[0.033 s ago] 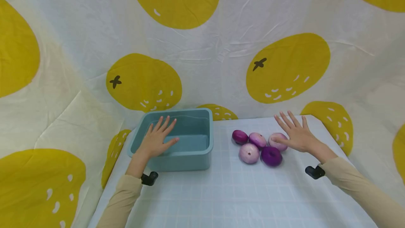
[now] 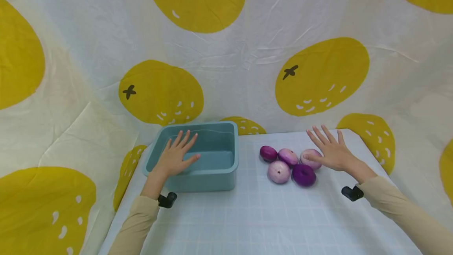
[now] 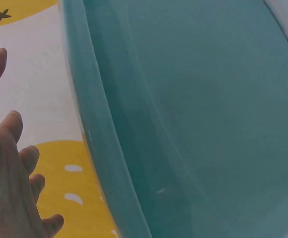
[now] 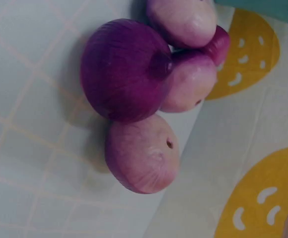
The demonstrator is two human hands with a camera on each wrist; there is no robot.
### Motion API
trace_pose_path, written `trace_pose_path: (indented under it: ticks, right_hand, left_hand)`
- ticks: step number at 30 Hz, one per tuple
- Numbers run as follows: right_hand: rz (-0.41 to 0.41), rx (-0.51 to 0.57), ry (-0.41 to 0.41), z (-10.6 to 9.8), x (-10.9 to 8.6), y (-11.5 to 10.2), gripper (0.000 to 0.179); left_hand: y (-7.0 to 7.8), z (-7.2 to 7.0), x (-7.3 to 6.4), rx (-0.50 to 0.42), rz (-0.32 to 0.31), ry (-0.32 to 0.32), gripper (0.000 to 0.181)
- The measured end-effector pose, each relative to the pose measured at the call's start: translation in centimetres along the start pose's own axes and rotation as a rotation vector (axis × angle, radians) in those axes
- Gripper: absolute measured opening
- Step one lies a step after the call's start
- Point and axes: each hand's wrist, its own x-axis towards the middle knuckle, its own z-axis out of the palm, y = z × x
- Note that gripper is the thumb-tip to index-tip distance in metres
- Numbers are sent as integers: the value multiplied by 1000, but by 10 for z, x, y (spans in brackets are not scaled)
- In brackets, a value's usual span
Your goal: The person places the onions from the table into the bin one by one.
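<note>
Open-topped bin (image 2: 199, 182), free gap beside, onions (image 2: 278, 178) (clustered) blocking right

One bin (image 2: 203, 183), five onions (image 2: 278, 172) (image 2: 303, 175) (image 2: 268, 153) (image 2: 288, 156) (image 2: 312, 165), one table (image 2: 226, 219), two hands (image 2: 174, 159) (image 2: 334, 154), two sleeves (image 2: 136, 223) (image 2: 400, 209) and two cameras (image 2: 168, 200) (image 2: 352, 193) are showing in the head view.

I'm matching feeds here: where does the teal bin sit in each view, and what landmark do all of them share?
Head: the teal bin is left of centre in the lower half, partly covered by the left hand.
Left wrist: it fills the middle and right, cut off by the frame.
Right wrist: only a small part shows, in the top right corner.
Shared landmark: the white backdrop cloth with its yellow print.
</note>
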Motion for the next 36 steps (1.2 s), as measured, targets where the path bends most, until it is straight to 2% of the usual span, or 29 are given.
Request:
trace_pose_path:
  ticks: [9, 14, 19, 22, 30, 36]
  right_hand:
    - [8, 19, -14, 1, 1, -4, 92]
    - [-11, 25, 18, 1, -1, -6, 91]
    - [-29, 26, 72, 8, -7, -6, 89]
    - [-35, 32, 102, 14, -10, -7, 94]
    - [-53, 20, 197, 32, -22, -6, 106]
    - [-70, 14, 287, 41, -29, -1, 104]
  left_hand:
    - [-3, 0, 2, -19, 10, 23, 77]
    - [-8, 0, 1, -13, 8, 27, 77]
    - [-17, 2, -1, -58, 15, 48, 75]
    - [-27, 1, -4, -139, -7, 55, 75]
    - [-64, -16, -9, -413, -137, 26, 77]
    - [-81, -20, -13, -507, -222, 97, 75]
